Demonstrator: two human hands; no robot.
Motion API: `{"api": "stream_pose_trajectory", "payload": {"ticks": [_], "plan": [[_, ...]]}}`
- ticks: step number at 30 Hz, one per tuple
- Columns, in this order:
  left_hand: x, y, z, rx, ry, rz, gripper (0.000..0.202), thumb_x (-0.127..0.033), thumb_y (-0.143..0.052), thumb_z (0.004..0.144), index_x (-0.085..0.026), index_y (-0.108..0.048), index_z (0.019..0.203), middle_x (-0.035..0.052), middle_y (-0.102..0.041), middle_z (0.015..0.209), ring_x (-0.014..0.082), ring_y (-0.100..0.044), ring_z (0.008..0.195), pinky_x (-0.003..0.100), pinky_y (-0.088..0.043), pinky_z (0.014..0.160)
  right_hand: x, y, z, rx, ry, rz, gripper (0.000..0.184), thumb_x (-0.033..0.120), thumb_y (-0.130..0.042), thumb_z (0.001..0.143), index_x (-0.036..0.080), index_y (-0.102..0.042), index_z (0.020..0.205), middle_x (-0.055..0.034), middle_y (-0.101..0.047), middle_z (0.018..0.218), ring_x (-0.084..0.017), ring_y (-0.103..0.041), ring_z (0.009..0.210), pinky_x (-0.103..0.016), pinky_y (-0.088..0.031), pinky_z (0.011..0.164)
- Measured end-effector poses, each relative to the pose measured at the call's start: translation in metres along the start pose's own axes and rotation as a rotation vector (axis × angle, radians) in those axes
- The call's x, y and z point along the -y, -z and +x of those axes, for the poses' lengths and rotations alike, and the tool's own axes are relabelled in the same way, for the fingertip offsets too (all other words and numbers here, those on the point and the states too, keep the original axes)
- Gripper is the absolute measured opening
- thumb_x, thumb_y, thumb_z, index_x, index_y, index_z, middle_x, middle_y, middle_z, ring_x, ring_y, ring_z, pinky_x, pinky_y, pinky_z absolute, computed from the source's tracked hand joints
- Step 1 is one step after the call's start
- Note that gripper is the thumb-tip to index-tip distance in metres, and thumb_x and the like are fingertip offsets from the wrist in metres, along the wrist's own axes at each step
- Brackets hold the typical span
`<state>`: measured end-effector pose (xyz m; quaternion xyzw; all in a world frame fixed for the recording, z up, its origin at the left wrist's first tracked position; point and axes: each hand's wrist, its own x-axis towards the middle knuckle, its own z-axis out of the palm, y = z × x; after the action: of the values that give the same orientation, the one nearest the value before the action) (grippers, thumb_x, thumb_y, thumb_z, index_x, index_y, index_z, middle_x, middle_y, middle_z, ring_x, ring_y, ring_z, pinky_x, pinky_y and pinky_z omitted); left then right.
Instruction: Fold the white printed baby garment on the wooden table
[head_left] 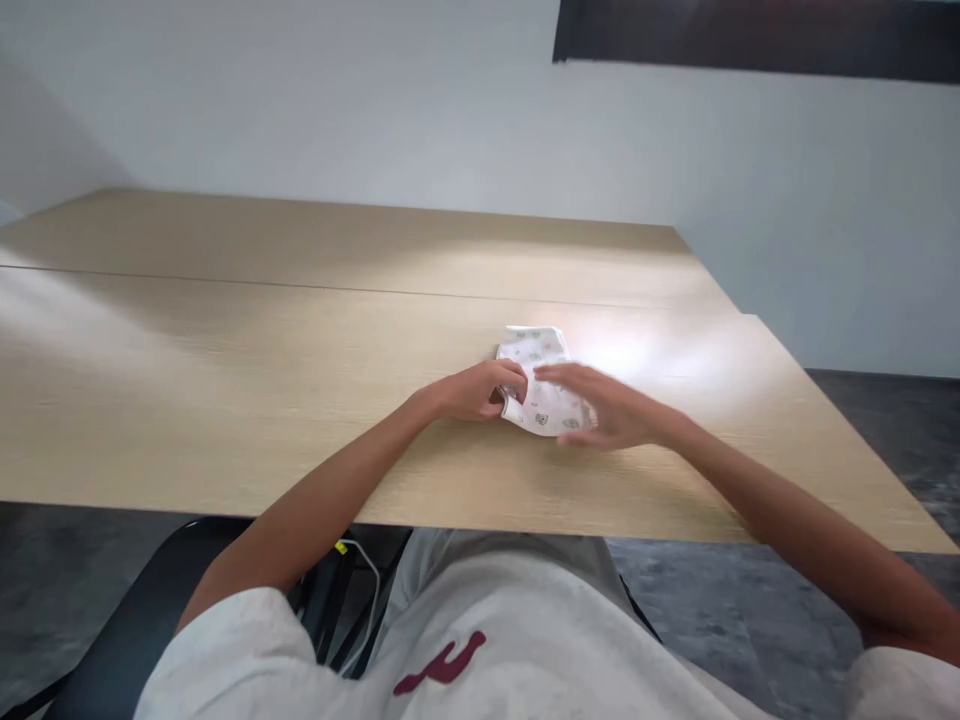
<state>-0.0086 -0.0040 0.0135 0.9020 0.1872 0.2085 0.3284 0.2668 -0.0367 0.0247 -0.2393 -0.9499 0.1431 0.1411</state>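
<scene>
A small white cloth [541,375] with a faint printed pattern lies folded on the light wooden table [225,400], a little right of centre. My left hand [480,390] pinches the cloth's left edge with curled fingers. My right hand [607,410] lies over the cloth's right side with its fingers stretched out flat, pressing on it. Part of the cloth is hidden under both hands.
The table has a seam running across its far part and ends at a corner on the right. A pale wall stands behind it. A dark chair [142,620] and a cable [367,570] show below the table's near edge.
</scene>
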Motion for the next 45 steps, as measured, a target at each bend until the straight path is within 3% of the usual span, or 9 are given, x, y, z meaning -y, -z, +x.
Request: {"api": "stream_pose_trajectory", "payload": {"ticks": [3, 7, 11, 17, 21, 30, 37, 41, 45], "plan": [[0.005, 0.001, -0.003, -0.052, 0.081, -0.074, 0.03, -0.007, -0.052, 0.077, -0.016, -0.066, 0.101, 0.0055, -0.068, 0.098, 0.0172, -0.063, 0.088, 0.029, -0.05, 0.082, -0.003, -0.011, -0.002, 0.003, -0.019, -0.06, 0.085, 0.059, -0.063, 0.087, 0.02, -0.03, 0.155, -0.0147, -0.04, 0.155, -0.034, -0.036, 0.143, -0.057, -0.03, 0.117], [0.008, -0.003, -0.008, -0.14, 0.144, -0.143, 0.016, -0.018, -0.057, 0.083, -0.016, -0.064, 0.098, 0.0056, -0.069, 0.095, 0.0173, -0.063, 0.083, 0.028, -0.05, 0.076, -0.017, -0.025, -0.004, -0.119, 0.013, -0.102, 0.055, 0.031, -0.06, 0.09, 0.025, -0.05, 0.144, -0.0111, -0.056, 0.142, -0.028, -0.051, 0.134, -0.056, -0.027, 0.119], [0.002, -0.004, -0.011, -0.06, 0.085, -0.066, 0.014, -0.017, -0.06, 0.081, -0.015, -0.063, 0.094, 0.008, -0.068, 0.099, 0.0188, -0.062, 0.09, 0.03, -0.048, 0.082, -0.028, -0.027, -0.005, -0.153, 0.065, -0.005, 0.046, 0.02, -0.058, 0.087, 0.026, -0.061, 0.133, -0.0067, -0.066, 0.13, -0.025, -0.06, 0.124, -0.05, -0.039, 0.114], [-0.003, -0.002, -0.011, -0.096, 0.175, -0.105, 0.012, -0.028, -0.059, 0.088, -0.016, -0.06, 0.092, 0.001, -0.061, 0.081, 0.0129, -0.053, 0.071, 0.025, -0.043, 0.068, -0.026, -0.022, -0.004, -0.325, -0.202, 0.33, 0.024, 0.033, -0.063, 0.088, 0.022, -0.072, 0.108, -0.0042, -0.075, 0.099, -0.022, -0.07, 0.087, -0.037, -0.057, 0.08], [0.005, -0.011, -0.005, -0.3, 0.296, -0.43, 0.029, -0.042, -0.065, 0.087, -0.016, -0.055, 0.091, -0.001, -0.054, 0.078, 0.0115, -0.053, 0.07, 0.022, -0.043, 0.06, -0.02, -0.023, 0.004, -0.446, -0.467, 0.562, 0.03, 0.046, -0.067, 0.086, 0.018, -0.066, 0.098, -0.0014, -0.064, 0.076, -0.013, -0.057, 0.06, -0.025, -0.045, 0.049], [-0.004, -0.016, -0.002, -0.296, 0.598, -0.694, 0.038, -0.045, -0.07, 0.082, -0.02, -0.049, 0.103, -0.001, -0.063, 0.078, 0.0135, -0.063, 0.067, 0.023, -0.054, 0.054, -0.013, -0.018, 0.009, -0.459, -0.696, 0.648, 0.038, 0.056, -0.065, 0.084, 0.022, -0.062, 0.102, -0.002, -0.061, 0.08, -0.016, -0.059, 0.06, -0.025, -0.046, 0.04], [-0.01, -0.008, -0.007, -0.212, 0.545, -0.004, 0.022, -0.039, -0.056, 0.089, -0.02, -0.063, 0.1, -0.0006, -0.061, 0.069, 0.014, -0.058, 0.057, 0.027, -0.052, 0.057, -0.008, -0.014, 0.008, -0.379, -0.69, 0.356, 0.03, 0.048, -0.059, 0.087, 0.02, -0.068, 0.092, -0.0051, -0.063, 0.079, -0.017, -0.058, 0.062, -0.027, -0.045, 0.045], [-0.021, -0.015, -0.004, -0.36, 0.336, 0.375, 0.026, -0.022, -0.049, 0.088, -0.017, -0.065, 0.108, 0.0085, -0.063, 0.103, 0.021, -0.063, 0.089, 0.036, -0.055, 0.079, -0.007, -0.017, 0.008, -0.42, -0.506, 0.239, 0.027, 0.043, -0.059, 0.086, 0.017, -0.068, 0.084, -0.0084, -0.063, 0.09, -0.017, -0.057, 0.072, -0.028, -0.046, 0.057], [-0.035, -0.031, 0.005, -0.28, 0.048, 0.514, 0.036, -0.024, -0.041, 0.096, -0.015, -0.058, 0.127, 0.0154, -0.056, 0.131, 0.0282, -0.047, 0.131, 0.045, -0.044, 0.108, -0.004, -0.022, 0.011, -0.348, -0.523, 0.261, 0.038, 0.044, -0.054, 0.089, 0.018, -0.053, 0.062, 0.001, -0.047, 0.055, -0.012, -0.041, 0.053, -0.027, -0.033, 0.049]]}}
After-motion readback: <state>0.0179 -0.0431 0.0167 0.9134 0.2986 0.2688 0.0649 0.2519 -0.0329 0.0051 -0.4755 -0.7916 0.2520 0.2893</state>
